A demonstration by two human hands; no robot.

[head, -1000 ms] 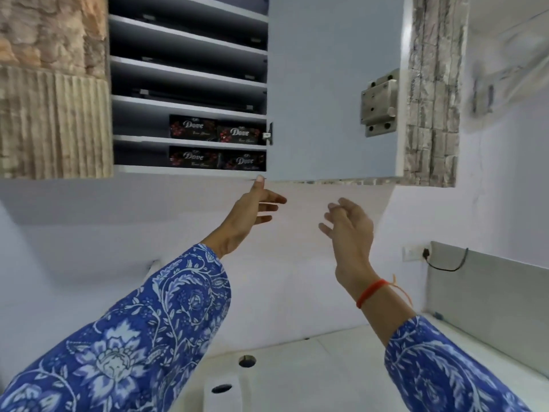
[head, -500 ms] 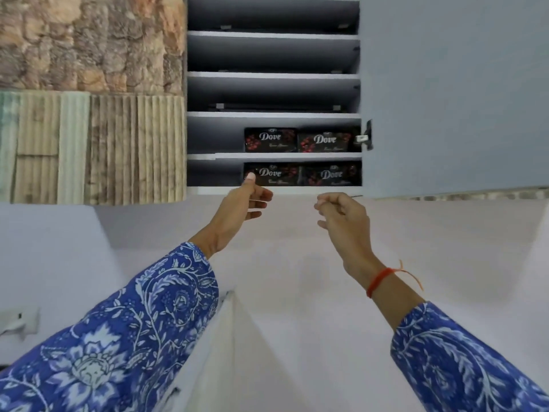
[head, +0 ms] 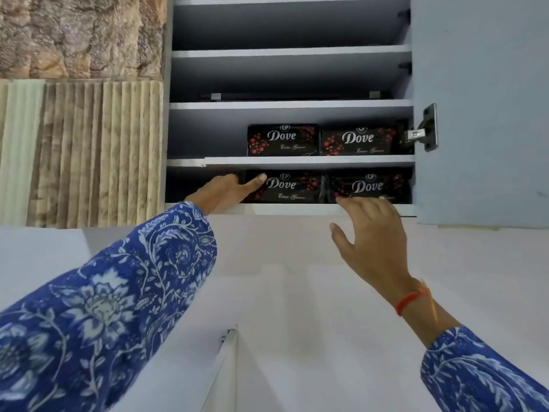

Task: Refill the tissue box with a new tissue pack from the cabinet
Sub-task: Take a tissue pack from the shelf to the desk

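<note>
Reaching up from below, both arms in blue flowered sleeves (head: 113,292) stretch toward a wall cabinet (head: 289,77) whose grey door (head: 481,84) hangs open above and to the right of the right hand. Above and to the left of the left hand the wall carries rough stone and ribbed panels (head: 80,144). Inside the cabinet, bare shelves stack upward well above both hands, and a metal hinge (head: 423,130) sits on the door edge above the right hand.

Four black tissue packs lie in pairs on the two lowest shelves. The upper pair (head: 323,140) rests one shelf above the hands. On the bottom shelf, the left tissue pack (head: 289,188) has the left hand (head: 222,191) at its left end, thumb laid across its front and the other fingers hidden behind it; a full grip cannot be told. The right tissue pack (head: 370,187) sits just above the right hand (head: 371,233), which is spread wide and holds nothing, fingertips at the shelf's front lip, touching the pack's lower edge or nearly so. A red thread (head: 411,300) circles the right wrist.
</note>
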